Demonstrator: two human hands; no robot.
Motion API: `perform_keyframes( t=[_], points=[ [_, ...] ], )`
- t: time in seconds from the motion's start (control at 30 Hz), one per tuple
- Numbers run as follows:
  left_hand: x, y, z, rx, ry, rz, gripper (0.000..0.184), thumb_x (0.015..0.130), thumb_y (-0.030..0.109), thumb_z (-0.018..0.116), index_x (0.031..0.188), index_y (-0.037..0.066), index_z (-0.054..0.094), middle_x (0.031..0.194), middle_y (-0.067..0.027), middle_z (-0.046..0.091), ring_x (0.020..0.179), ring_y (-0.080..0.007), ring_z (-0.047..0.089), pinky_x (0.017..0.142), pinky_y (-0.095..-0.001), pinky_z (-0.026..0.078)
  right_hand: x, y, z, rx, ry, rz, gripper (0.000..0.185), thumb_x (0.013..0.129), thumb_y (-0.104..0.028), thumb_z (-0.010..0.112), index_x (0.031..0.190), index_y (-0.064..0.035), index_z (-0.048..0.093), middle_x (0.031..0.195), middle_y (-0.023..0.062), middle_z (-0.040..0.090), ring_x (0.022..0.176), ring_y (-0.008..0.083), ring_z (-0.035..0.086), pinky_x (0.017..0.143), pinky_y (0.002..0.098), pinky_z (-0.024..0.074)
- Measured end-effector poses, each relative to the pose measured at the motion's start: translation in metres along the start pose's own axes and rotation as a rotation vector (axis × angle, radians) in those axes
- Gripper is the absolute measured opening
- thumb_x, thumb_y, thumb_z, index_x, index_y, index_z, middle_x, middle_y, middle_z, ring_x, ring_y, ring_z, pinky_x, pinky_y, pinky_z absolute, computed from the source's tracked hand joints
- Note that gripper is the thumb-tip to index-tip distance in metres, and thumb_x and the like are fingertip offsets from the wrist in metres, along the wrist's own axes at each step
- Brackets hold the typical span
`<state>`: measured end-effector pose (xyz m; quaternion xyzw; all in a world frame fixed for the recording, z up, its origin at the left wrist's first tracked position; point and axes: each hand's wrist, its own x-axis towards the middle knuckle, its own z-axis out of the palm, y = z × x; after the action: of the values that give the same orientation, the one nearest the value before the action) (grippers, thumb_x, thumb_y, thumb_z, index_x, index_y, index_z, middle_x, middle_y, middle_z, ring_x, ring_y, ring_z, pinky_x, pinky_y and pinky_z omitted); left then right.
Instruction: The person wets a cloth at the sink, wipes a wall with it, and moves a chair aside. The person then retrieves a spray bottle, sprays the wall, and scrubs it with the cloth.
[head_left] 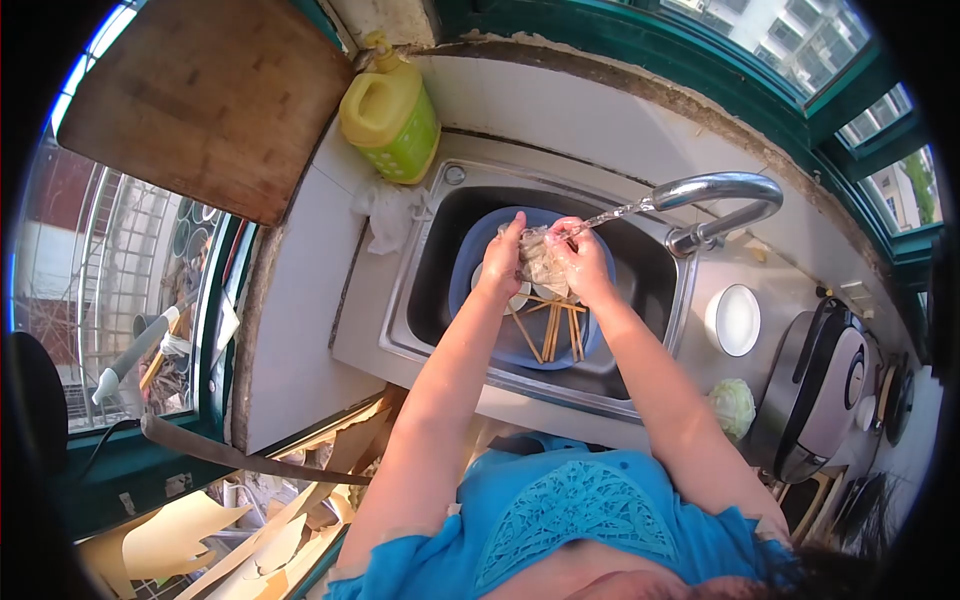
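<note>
My left hand (pixel 501 256) and my right hand (pixel 583 262) hold a crumpled, wet, pale cloth (pixel 542 262) between them. Water from the curved metal faucet (pixel 735 190) runs onto the cloth and my right fingers. Below the hands, a blue basin (pixel 486 331) sits inside the steel sink (pixel 402 322). Several wooden chopsticks (pixel 553 330) lie in the basin. Part of a white bowl (pixel 520 297) shows under my left hand; the rest is hidden.
A yellow-green jug (pixel 394 118) and a plastic bag (pixel 385 213) stand left of the sink. To the right are a white bowl (pixel 733 320), a cabbage (pixel 733 408) and a rice cooker (pixel 815 395). A wooden board (pixel 205 95) leans at upper left.
</note>
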<state>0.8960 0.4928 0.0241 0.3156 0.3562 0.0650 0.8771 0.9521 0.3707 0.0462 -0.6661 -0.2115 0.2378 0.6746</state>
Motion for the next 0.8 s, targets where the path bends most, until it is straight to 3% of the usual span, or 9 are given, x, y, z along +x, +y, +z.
perform_keyframes(
  t=[0.07, 0.13, 0.2, 0.27, 0.47, 0.6, 0.63, 0.73, 0.8],
  points=[
    [0.002, -0.012, 0.000, -0.329, -0.068, 0.001, 0.030, 0.090, 0.039, 0.049, 0.085, 0.010, 0.055, 0.069, -0.0031, 0.053, 0.062, -0.0150, 0.055, 0.062, -0.0320, 0.049, -0.025, -0.032, 0.027, -0.319, -0.083, -0.257, 0.013, 0.078, -0.011, 0.064, 0.086, -0.0066, 0.055, 0.082, 0.0081, 0.059, 0.069, 0.0220, 0.058, 0.065, 0.0312, 0.0463],
    [0.050, -0.045, -0.047, -0.486, -0.825, 0.031, 0.034, 0.093, 0.038, 0.039, 0.099, 0.009, 0.054, 0.080, -0.0055, 0.056, 0.075, -0.0163, 0.056, 0.073, -0.0326, 0.048, -0.048, -0.035, 0.048, -0.547, -0.066, -0.421, 0.015, 0.077, -0.015, 0.064, 0.083, -0.0049, 0.056, 0.078, 0.0126, 0.058, 0.072, 0.0344, 0.057, 0.063, 0.0401, 0.0459],
    [0.047, -0.053, -0.045, -0.526, -0.757, 0.089, 0.037, 0.094, 0.038, 0.036, 0.103, 0.006, 0.054, 0.086, -0.0082, 0.057, 0.081, -0.0192, 0.057, 0.076, -0.0342, 0.048, -0.026, -0.008, 0.048, -0.501, 0.069, -0.443, 0.016, 0.080, -0.019, 0.061, 0.079, -0.0035, 0.057, 0.070, 0.0160, 0.055, 0.069, 0.0361, 0.055, 0.060, 0.0399, 0.0432],
    [-0.020, -0.046, 0.012, -0.410, 0.141, 0.144, 0.038, 0.091, 0.039, 0.042, 0.096, 0.003, 0.055, 0.089, -0.0111, 0.059, 0.080, -0.0237, 0.059, 0.071, -0.0367, 0.049, 0.004, 0.010, 0.038, -0.688, 0.085, -0.195, 0.024, 0.085, -0.027, 0.054, 0.075, -0.0042, 0.055, 0.074, 0.0210, 0.057, 0.072, 0.0399, 0.055, 0.060, 0.0433, 0.0433],
    [-0.020, -0.044, -0.008, -0.200, 0.236, 0.079, 0.042, 0.092, 0.038, 0.039, 0.108, 0.001, 0.053, 0.103, -0.0128, 0.058, 0.093, -0.0244, 0.058, 0.080, -0.0360, 0.047, 0.022, 0.040, 0.041, -0.558, 0.105, -0.003, 0.030, 0.086, -0.031, 0.052, 0.077, -0.0024, 0.052, 0.071, 0.0221, 0.057, 0.071, 0.0412, 0.054, 0.061, 0.0446, 0.0430],
    [-0.006, -0.033, -0.047, 0.186, 0.271, 0.074, 0.053, 0.085, 0.056, 0.045, 0.067, 0.008, 0.057, 0.062, -0.0049, 0.054, 0.057, -0.0195, 0.052, 0.055, -0.0323, 0.044, -0.044, 0.003, 0.064, -0.565, -0.062, -0.274, 0.021, 0.080, -0.020, 0.058, 0.084, -0.0029, 0.048, 0.085, 0.0164, 0.060, 0.073, 0.0365, 0.058, 0.061, 0.0425, 0.0450],
    [0.039, -0.073, -0.079, -0.179, 0.067, 0.004, 0.056, 0.082, 0.060, 0.048, 0.056, 0.010, 0.054, 0.053, -0.0021, 0.048, 0.049, -0.0183, 0.045, 0.050, -0.0319, 0.040, -0.044, 0.006, 0.068, -0.570, 0.054, -0.437, 0.019, 0.081, -0.018, 0.057, 0.086, -0.0024, 0.047, 0.079, 0.0173, 0.059, 0.072, 0.0365, 0.057, 0.060, 0.0427, 0.0449],
    [-0.024, -0.046, -0.010, -0.272, 0.308, -0.085, 0.046, 0.090, 0.046, 0.040, 0.096, 0.003, 0.057, 0.090, -0.0093, 0.061, 0.081, -0.0222, 0.059, 0.071, -0.0368, 0.049, 0.002, 0.037, 0.048, -0.601, 0.158, -0.031, 0.020, 0.082, -0.019, 0.058, 0.086, -0.0022, 0.048, 0.073, 0.0179, 0.058, 0.070, 0.0352, 0.057, 0.058, 0.0411, 0.0446],
    [-0.024, -0.037, -0.020, -0.470, -0.087, -0.100, 0.049, 0.094, 0.041, 0.027, 0.118, 0.003, 0.047, 0.118, -0.0127, 0.053, 0.108, -0.0289, 0.052, 0.093, -0.0447, 0.040, 0.024, 0.062, 0.036, -0.395, 0.165, 0.028, 0.023, 0.086, -0.024, 0.057, 0.079, -0.0025, 0.050, 0.065, 0.0082, 0.056, 0.062, 0.0202, 0.053, 0.057, 0.0329, 0.0418]
  ],
)
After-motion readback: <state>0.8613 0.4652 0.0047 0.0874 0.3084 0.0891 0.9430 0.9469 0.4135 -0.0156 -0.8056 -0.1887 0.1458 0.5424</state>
